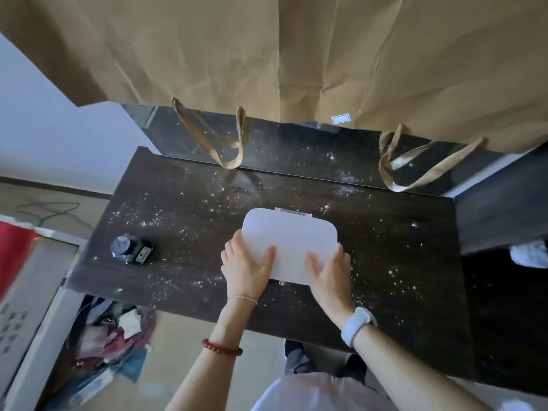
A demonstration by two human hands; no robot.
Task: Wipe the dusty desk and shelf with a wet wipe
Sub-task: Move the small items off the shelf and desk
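Note:
A dark wooden desk (184, 262) speckled with white dust fills the middle of the head view. A white rounded wet-wipe box (292, 232) sits at the desk's centre, its clear latch on the far edge. My left hand (247, 266) grips the box's near left corner, thumb on the lid. My right hand (330, 272) holds the near right corner, thumb on top too. Behind the desk runs a dusty dark shelf (296, 146). No loose wipe is visible.
Large brown paper bags (267, 54) hang over the shelf, their handles (415, 170) dangling onto it. A small dark ink bottle (130, 249) stands at the desk's left. A bin of clutter (109, 342) sits on the floor below left. A dark cabinet side (504, 203) rises at right.

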